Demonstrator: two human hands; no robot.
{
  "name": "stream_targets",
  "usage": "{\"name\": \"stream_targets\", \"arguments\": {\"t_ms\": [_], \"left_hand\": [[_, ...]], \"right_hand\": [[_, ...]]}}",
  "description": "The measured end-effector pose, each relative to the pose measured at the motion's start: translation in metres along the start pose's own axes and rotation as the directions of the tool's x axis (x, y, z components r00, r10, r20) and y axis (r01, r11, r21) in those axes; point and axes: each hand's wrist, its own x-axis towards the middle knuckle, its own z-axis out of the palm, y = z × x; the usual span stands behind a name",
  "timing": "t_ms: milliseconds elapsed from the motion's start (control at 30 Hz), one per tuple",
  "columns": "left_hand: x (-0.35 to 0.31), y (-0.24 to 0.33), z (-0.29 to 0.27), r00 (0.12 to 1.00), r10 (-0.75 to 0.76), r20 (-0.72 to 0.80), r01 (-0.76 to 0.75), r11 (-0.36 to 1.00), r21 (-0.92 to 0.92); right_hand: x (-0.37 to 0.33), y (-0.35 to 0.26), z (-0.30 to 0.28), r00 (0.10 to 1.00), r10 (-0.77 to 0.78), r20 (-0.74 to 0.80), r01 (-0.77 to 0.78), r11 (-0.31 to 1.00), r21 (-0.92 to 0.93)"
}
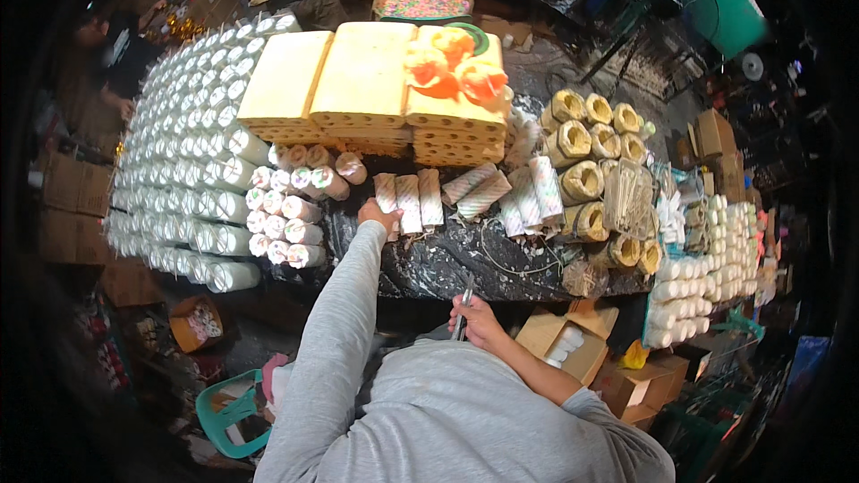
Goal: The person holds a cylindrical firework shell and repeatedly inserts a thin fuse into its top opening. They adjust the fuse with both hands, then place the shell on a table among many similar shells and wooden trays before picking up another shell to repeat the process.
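My left hand [379, 217] closes round the lower end of a paper-wrapped roll [386, 190], the leftmost of three lying side by side on a black table cover [429, 266]. The other two rolls [419, 200] touch one another just to its right. Close to my body, my right hand [480, 323] grips a slim metal hand tool [464, 307] whose tip points away from me; it looks like scissors or pliers, but its kind is unclear. More wrapped rolls [482, 190] lie farther right, some at a slant.
Yellow perforated blocks [362, 72] with orange crumpled pieces [456, 64] stand behind the rolls. Stacked white cylinders [192, 161] and wrapped rolls with coloured ends [300, 207] fill the left. Hollow yellowish cylinders [582, 181] sit right, above a cardboard box [573, 340]. People are at the far left.
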Motion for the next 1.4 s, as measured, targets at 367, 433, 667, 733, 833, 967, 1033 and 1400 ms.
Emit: {"name": "stream_targets", "arguments": {"t_ms": [367,433,667,733,833,967,1033,1400], "left_hand": [[-0.156,-0.048,-0.111,0.718,0.310,0.624,0.475,0.438,-0.763],[-0.188,-0.046,-0.134,0.653,0.412,0.635,0.455,0.457,-0.764],[-0.230,-0.051,-0.181,0.613,0.495,0.615,0.407,0.469,-0.784],[-0.228,-0.056,-0.186,0.615,0.530,0.584,0.348,0.482,-0.804],[-0.225,-0.059,-0.191,0.701,0.512,0.496,0.056,0.654,-0.754],[-0.233,-0.061,-0.201,0.757,0.585,0.291,-0.424,0.779,-0.462],[-0.235,-0.059,-0.204,0.744,0.592,0.310,-0.400,0.767,-0.502],[-0.246,-0.052,-0.201,0.714,0.698,0.058,-0.686,0.713,-0.145]], "right_hand": [[-0.006,-0.081,0.083,0.804,-0.592,0.046,0.526,0.674,-0.519],[-0.012,-0.094,0.120,0.528,-0.810,0.257,0.769,0.328,-0.549],[-0.006,-0.090,0.185,0.610,-0.736,0.294,0.728,0.373,-0.575],[-0.001,-0.082,0.192,0.724,-0.674,0.149,0.670,0.636,-0.383],[-0.004,-0.077,0.194,0.869,-0.495,0.005,0.478,0.837,-0.267],[-0.025,-0.072,0.191,0.584,-0.717,0.381,0.752,0.300,-0.587],[-0.023,-0.074,0.192,0.547,-0.755,0.361,0.730,0.220,-0.647],[-0.025,-0.070,0.192,0.539,-0.792,0.286,0.728,0.268,-0.631]]}}
